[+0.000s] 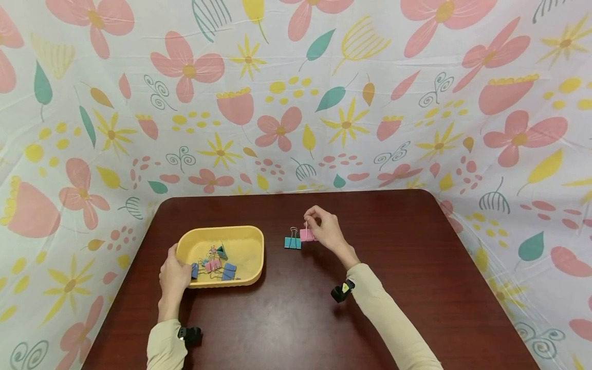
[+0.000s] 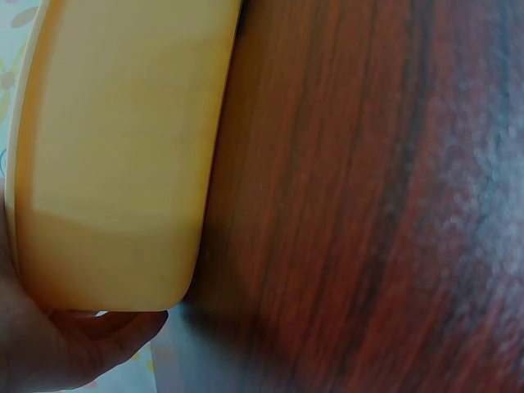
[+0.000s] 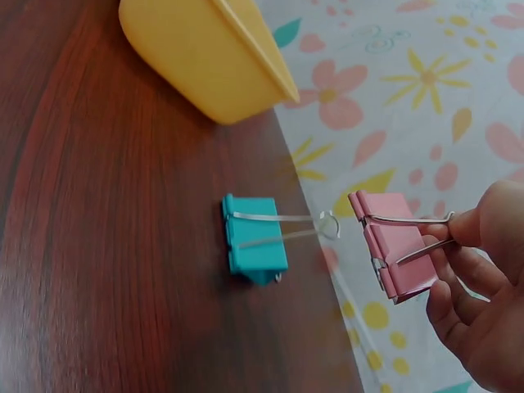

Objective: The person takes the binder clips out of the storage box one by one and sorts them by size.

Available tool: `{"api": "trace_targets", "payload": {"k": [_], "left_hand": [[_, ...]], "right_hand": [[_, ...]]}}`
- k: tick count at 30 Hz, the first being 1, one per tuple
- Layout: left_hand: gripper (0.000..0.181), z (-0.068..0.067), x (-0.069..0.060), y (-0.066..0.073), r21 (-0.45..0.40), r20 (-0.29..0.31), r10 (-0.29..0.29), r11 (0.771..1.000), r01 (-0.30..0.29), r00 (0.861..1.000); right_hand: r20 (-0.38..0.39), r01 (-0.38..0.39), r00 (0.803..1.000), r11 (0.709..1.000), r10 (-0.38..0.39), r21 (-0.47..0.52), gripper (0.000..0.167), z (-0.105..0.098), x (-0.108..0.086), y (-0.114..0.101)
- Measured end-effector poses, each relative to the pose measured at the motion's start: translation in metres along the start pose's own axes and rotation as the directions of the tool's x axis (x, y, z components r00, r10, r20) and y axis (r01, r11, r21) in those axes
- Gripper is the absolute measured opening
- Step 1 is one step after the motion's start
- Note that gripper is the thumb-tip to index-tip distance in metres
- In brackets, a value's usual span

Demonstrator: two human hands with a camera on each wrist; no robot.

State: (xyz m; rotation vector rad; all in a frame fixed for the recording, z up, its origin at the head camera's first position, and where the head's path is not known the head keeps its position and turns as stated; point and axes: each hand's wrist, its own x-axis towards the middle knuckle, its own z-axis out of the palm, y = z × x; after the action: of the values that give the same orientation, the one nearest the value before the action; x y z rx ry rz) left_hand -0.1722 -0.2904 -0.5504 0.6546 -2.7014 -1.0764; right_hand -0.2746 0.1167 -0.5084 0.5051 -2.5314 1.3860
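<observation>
Cream fabric sleeves (image 1: 393,316) are seen nearest in head view; left, a yellow oblong plastic tray (image 1: 247,252). Left wrist: it is gripped by the left hand (image 2: 49,352). Right wrist: a pink metal binder clip (image 3: 391,239) is pinched by the right hand (image 3: 494,323), beside a turquoise clip (image 3: 255,231).

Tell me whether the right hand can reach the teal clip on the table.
Probably yes: the teal clip sits close by with nothing over it, though the right hand holds a pink clip.
</observation>
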Motion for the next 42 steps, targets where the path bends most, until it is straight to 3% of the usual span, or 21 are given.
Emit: {"api": "trace_targets", "payload": {"k": [17,42], "left_hand": [[0.068,0.000,0.001,-0.002,0.000,0.012,-0.016,1.000,0.016,1.000],[0.068,0.000,0.000,-0.001,0.002,0.016,-0.018,1.000,0.018,1.000]], "right_hand": [[-0.025,-0.064,0.998,0.997,0.063,-0.037,0.006,-0.021,-0.009,0.026],[-0.044,-0.162,0.986,0.986,0.160,-0.031,0.006,-0.031,-0.024,0.062]]}}
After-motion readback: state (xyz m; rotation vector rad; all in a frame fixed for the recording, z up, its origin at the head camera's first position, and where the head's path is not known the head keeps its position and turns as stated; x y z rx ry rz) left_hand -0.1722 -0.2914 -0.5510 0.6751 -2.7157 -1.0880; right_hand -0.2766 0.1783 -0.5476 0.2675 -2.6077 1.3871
